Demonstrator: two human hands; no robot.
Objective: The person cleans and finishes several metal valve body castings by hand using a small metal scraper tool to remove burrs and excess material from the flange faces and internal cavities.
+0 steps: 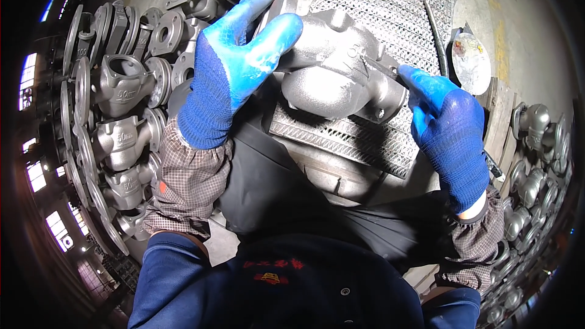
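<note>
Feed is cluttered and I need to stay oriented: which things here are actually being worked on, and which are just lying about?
In hand:
- grey valve casting, gripped by the left hand
- thin metal tool, held to it by the right hand
- perforated metal grate beneath

Lying about:
- stacked valve castings, left
- smaller castings, right
- round disc

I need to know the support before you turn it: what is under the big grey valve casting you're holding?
The valve casting rests on a perforated metal grate, which extends behind and in front of it. The contact area itself is covered by the casting. The left hand grips its flange; the right hand holds a thin tool against it.
</note>
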